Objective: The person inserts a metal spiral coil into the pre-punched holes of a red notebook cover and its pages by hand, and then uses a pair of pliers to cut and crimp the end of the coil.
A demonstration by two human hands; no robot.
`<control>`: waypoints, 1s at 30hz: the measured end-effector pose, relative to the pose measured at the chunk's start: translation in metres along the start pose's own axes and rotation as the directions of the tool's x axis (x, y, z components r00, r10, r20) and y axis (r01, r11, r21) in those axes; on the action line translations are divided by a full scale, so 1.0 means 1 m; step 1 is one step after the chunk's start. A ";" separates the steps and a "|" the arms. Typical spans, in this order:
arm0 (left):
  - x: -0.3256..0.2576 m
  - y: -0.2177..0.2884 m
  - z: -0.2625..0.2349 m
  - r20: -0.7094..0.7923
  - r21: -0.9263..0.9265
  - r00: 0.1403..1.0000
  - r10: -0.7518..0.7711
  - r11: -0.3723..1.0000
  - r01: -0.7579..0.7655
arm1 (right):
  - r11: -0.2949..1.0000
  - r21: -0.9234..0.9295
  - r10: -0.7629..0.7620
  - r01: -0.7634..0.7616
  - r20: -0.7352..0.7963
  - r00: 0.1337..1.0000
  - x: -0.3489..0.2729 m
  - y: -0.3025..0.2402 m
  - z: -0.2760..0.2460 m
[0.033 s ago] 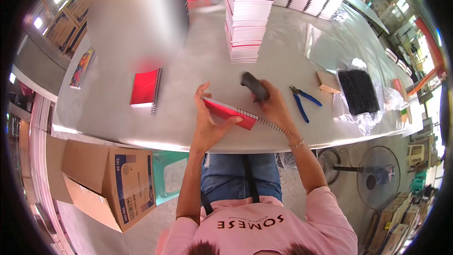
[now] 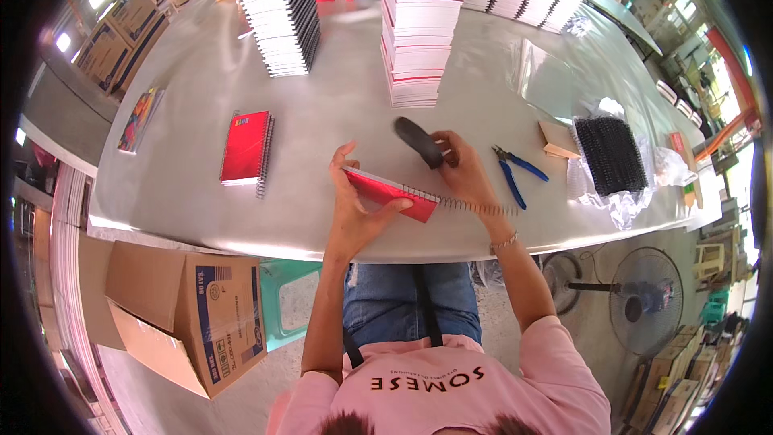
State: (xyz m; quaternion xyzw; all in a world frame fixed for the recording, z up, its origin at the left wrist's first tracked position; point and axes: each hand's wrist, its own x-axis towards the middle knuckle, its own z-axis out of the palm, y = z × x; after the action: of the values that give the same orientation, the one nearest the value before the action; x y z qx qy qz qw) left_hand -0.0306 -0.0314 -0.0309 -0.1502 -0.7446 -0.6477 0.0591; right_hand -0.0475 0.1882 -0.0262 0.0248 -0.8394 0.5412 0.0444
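My left hand (image 2: 361, 221) is closed on a small red notebook (image 2: 388, 195), tilted above the near edge of the table, thumb on its cover. A black spiral coil (image 2: 475, 208) runs through part of the notebook's edge; its loose end reaches right, by my right wrist. My right hand (image 2: 467, 169) is closed on the lower end of a black, rounded, elongated tool (image 2: 417, 142), blurred and of unclear kind. Right of that hand lie blue-handled cutting pliers (image 2: 519, 176) with their handles apart. A second red spiral notebook (image 2: 246, 147) lies flat to the left.
Farther back stand a stack of black-coiled notebooks (image 2: 278, 16) and a tall stack of red-covered books (image 2: 419, 32). Black coils (image 2: 610, 157) lie on crumpled plastic at right, beside a tan card piece (image 2: 557, 138). An open cardboard box (image 2: 229, 318) and a fan (image 2: 644, 302) stand below the table.
My right hand has shifted slightly, and the black tool has moved left and away from me. The coil's loose end now extends farther right. A grey blur over the upper left is gone.
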 end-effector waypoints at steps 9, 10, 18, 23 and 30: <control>-0.001 -0.002 -0.005 -0.010 0.051 1.000 0.012 0.999 -0.011 | 0.909 -0.268 -0.325 0.319 0.022 0.946 0.017 -0.026 0.012; -0.001 -0.003 -0.004 -0.012 0.033 1.000 0.011 0.999 -0.010 | 0.881 -0.278 -0.374 0.383 0.087 0.924 0.022 -0.027 0.018; -0.011 0.004 -0.030 -0.021 -0.126 1.000 -0.021 0.992 0.018 | 0.803 -0.262 -0.454 0.535 0.312 0.835 0.084 -0.030 0.079; -0.011 0.004 -0.033 -0.003 -0.080 0.999 -0.040 0.996 0.039 | 0.836 -0.059 -0.503 0.546 0.317 0.804 0.105 -0.032 0.091; -0.013 0.003 -0.031 -0.041 0.018 0.999 0.019 1.000 -0.018 | 0.912 0.411 -0.181 -0.014 0.430 0.884 0.053 -0.051 0.010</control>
State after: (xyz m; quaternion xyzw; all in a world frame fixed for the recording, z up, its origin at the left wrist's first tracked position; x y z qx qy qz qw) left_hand -0.0206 -0.0632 -0.0274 -0.1430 -0.7475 -0.6436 0.0816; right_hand -0.0965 0.1584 0.0216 0.1974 -0.6944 0.6781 -0.1376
